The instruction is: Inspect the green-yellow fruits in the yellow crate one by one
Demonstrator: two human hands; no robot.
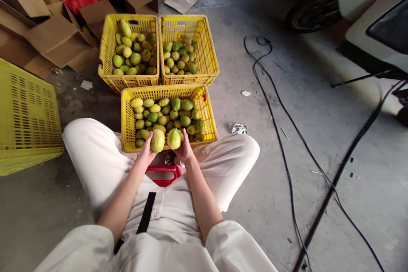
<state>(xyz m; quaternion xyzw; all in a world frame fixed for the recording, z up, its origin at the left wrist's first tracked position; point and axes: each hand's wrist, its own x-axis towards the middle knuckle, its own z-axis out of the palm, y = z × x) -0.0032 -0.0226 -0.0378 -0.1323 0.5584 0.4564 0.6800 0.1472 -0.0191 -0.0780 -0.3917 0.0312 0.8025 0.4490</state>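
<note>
My left hand (147,151) is closed around a yellowish-green fruit (157,140). My right hand (184,149) grips a second green fruit (174,138) beside it. Both hands are held together at the near rim of a yellow crate (126,119) filled with several green and yellow fruits. I sit with white-trousered knees on either side of that crate, above a red stool (163,173).
Two more yellow crates (106,51) (208,51) with fruit stand side by side behind the near one. An upturned yellow crate (25,119) lies at the left. Cardboard boxes (54,38) pile at the back left. Black cables (280,136) run across the concrete floor on the right.
</note>
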